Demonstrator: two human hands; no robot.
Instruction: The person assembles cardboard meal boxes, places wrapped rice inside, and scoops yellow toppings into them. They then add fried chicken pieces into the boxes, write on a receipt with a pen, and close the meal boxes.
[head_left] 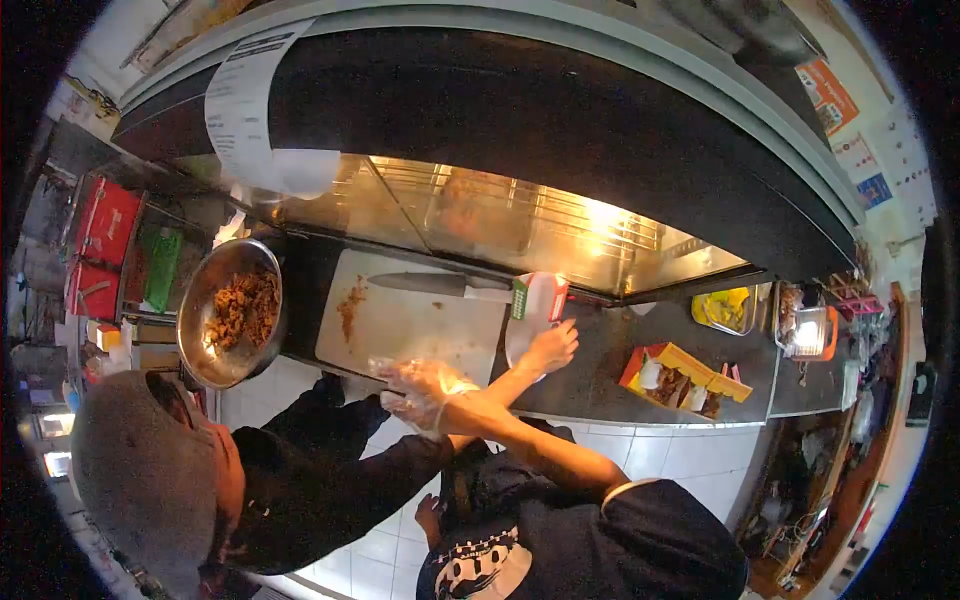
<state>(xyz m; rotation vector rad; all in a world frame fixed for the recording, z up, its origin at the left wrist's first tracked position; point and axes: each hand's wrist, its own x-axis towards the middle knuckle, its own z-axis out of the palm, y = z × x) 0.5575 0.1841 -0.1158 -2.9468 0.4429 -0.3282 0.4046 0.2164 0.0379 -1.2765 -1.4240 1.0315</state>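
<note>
My right hand, in a clear plastic glove, is over the front edge of a white cutting board. Its fingers look loosely apart, with nothing visible in them. My left hand hangs low beside my dark shirt, fingers apart as far as they show. A knife with a white handle lies along the back of the board, near brown crumbs. A co-worker's bare hand reaches under my right forearm, beside a white, red and green carton.
A co-worker in a grey cap stands close at left. A steel bowl contains browned food. On the right are a filled red-and-yellow box and a tub of yellow-green pieces. A lit cabinet runs behind the counter.
</note>
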